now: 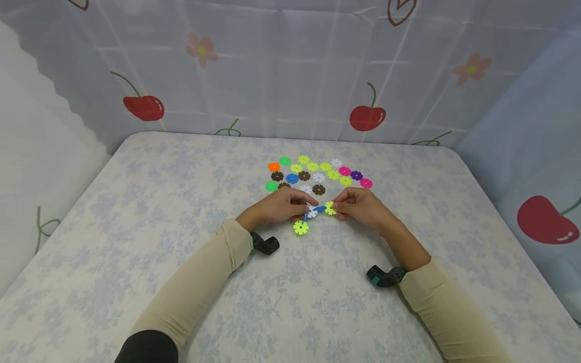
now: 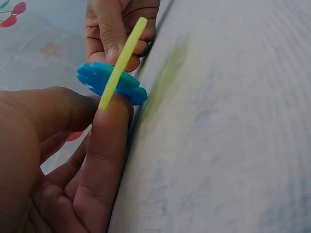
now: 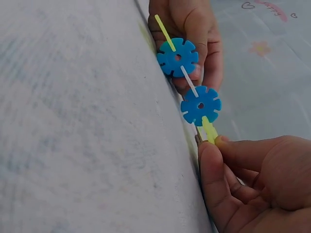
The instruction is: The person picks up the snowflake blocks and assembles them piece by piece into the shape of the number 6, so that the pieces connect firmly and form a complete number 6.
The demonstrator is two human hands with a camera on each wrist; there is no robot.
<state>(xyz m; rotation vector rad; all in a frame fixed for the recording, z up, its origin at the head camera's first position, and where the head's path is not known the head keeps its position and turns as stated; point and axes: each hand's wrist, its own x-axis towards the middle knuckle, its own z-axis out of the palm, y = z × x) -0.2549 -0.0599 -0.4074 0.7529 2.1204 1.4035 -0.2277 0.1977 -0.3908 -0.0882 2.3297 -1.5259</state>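
A short chain of slotted plastic snowflake discs stretches between both hands, just above the table. My left hand [image 1: 285, 205] pinches its left part at a blue disc [image 3: 167, 64], with fingertips close to the white disc [image 1: 311, 212] in the middle. From that blue disc a yellow disc [image 1: 301, 228] sticks out toward the front. A second blue disc [image 3: 190, 112] joins the white one to another yellow disc [image 1: 330, 208]. Thumb and index finger of my right hand [image 1: 360, 207] grip this yellow disc at the right end of the chain.
Behind the hands lie several loose discs in a loose group, among them an orange disc [image 1: 274, 167], a purple disc [image 1: 356, 175] and a brown disc [image 1: 319, 190]. The patterned tablecloth [image 1: 290, 302] covers the table; a cherry-printed curtain [image 1: 272, 70] hangs at its back edge.
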